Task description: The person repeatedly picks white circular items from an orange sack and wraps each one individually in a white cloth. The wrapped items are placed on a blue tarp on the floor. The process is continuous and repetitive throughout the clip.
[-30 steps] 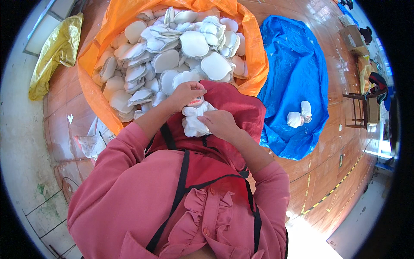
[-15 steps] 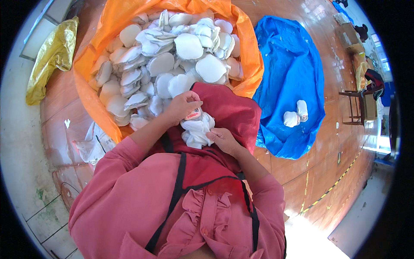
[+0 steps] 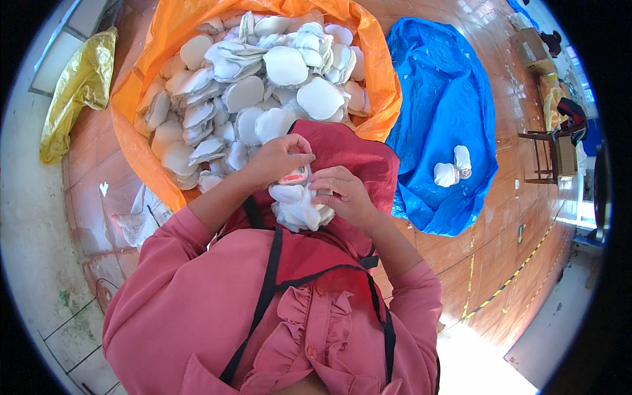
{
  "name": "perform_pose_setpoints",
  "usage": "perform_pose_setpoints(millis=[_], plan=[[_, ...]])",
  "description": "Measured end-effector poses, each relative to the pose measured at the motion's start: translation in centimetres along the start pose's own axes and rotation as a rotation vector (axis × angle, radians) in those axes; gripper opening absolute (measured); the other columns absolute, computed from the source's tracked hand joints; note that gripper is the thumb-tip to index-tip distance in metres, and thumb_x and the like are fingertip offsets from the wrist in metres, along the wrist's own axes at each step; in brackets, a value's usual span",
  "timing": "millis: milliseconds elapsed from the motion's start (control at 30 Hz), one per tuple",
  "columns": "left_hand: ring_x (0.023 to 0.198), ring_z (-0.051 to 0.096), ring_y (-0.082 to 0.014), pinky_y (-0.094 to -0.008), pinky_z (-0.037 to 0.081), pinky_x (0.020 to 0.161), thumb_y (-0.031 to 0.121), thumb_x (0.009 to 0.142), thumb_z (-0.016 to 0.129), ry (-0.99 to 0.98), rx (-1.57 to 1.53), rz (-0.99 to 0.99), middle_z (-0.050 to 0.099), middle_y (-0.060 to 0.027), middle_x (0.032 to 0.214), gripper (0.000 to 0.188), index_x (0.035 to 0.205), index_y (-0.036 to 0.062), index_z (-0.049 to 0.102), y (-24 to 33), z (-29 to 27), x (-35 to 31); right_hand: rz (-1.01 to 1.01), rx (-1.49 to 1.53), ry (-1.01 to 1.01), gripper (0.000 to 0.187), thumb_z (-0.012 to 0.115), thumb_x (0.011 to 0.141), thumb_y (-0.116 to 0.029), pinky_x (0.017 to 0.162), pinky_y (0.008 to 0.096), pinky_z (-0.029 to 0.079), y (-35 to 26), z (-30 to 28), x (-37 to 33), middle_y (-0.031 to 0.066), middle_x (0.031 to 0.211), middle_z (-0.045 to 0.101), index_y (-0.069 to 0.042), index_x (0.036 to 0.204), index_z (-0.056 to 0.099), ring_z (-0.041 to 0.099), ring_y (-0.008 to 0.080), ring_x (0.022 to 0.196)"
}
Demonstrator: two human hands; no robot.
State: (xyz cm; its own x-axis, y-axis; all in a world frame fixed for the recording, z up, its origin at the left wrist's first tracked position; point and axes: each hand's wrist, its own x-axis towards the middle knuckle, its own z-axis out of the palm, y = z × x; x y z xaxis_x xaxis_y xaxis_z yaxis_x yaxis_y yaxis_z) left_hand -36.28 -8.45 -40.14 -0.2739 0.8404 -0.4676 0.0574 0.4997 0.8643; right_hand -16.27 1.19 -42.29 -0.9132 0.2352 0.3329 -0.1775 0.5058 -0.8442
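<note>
On the dark red apron [image 3: 359,155] over my lap rests a white cloth bundle [image 3: 296,209], soft and crumpled, with a small red and blue patterned patch at its upper end. My left hand [image 3: 283,159] is closed at that upper end, thumb and fingers bent together beside the patch. From the right side, my right hand [image 3: 345,194] has its bent fingers against the upper part of the bundle. Just beyond my hands, an orange sack [image 3: 125,125] lies wide open, heaped with flat, rounded white pads [image 3: 286,66].
Right of the orange sack, a blue sheet or sack [image 3: 441,99] is spread on the tiled floor [image 3: 421,263], bearing white bundles [image 3: 446,174]. A yellow sack [image 3: 79,92] hangs at the left wall. At the far right stand a chair [image 3: 543,155] and cardboard boxes [image 3: 532,51].
My right hand has moved from the bundle's lower right side up to its patterned upper end. My left hand stays near the top. The bundle has shifted slightly.
</note>
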Motion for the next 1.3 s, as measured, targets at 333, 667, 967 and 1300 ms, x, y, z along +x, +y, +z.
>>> perform_pose_setpoints(millis=[333, 667, 967, 1300], plan=[[0.068, 0.056, -0.0052, -0.0208, 0.045, 0.057, 0.007, 0.092, 0.066, -0.146, -0.745, 0.065, 0.059, 0.0031, 0.082, 0.016, 0.108, 0.0088, 0.062, -4.3, 0.8, 1.3, 0.145, 0.215, 0.047, 0.023, 0.073, 0.082, -0.006, 0.090, 0.0325, 0.049, 0.5, 1.2, -2.1, 0.0079, 0.106, 0.062, -0.008, 0.105, 0.068, 0.061, 0.0239, 0.102], [0.073, 0.064, -0.0099, -0.0239, 0.051, 0.059, 0.012, 0.092, 0.067, -0.404, -1.042, 0.086, 0.063, -0.0001, 0.085, 0.026, 0.116, 0.0104, 0.058, -5.1, 0.5, 2.3, -0.027, 0.315, -0.082, 0.030, 0.069, 0.079, 0.006, 0.085, 0.0302, 0.051, 0.8, 1.0, -0.8, 0.0070, 0.106, 0.059, -0.007, 0.106, 0.066, 0.062, 0.0220, 0.095], [0.077, 0.067, -0.0133, -0.0260, 0.053, 0.065, 0.012, 0.094, 0.064, -0.357, -1.112, 0.064, 0.066, -0.0029, 0.088, 0.025, 0.117, 0.0097, 0.057, -5.1, 1.4, 2.7, 0.284, 0.356, 0.065, 0.035, 0.079, 0.072, 0.001, 0.074, 0.0305, 0.049, 0.8, 3.0, 0.3, 0.0061, 0.092, 0.053, -0.010, 0.098, 0.058, 0.057, 0.0201, 0.083], [0.072, 0.064, -0.0095, -0.0244, 0.051, 0.061, 0.012, 0.094, 0.065, -0.186, -0.951, 0.089, 0.063, 0.0014, 0.086, 0.016, 0.109, 0.0088, 0.061, -5.2, 0.7, 3.3, 0.018, -0.145, 0.055, 0.042, 0.082, 0.061, -0.005, 0.083, 0.0371, 0.047, -0.9, 2.0, 2.6, 0.0068, 0.099, 0.058, -0.011, 0.095, 0.057, 0.056, 0.0290, 0.095]])
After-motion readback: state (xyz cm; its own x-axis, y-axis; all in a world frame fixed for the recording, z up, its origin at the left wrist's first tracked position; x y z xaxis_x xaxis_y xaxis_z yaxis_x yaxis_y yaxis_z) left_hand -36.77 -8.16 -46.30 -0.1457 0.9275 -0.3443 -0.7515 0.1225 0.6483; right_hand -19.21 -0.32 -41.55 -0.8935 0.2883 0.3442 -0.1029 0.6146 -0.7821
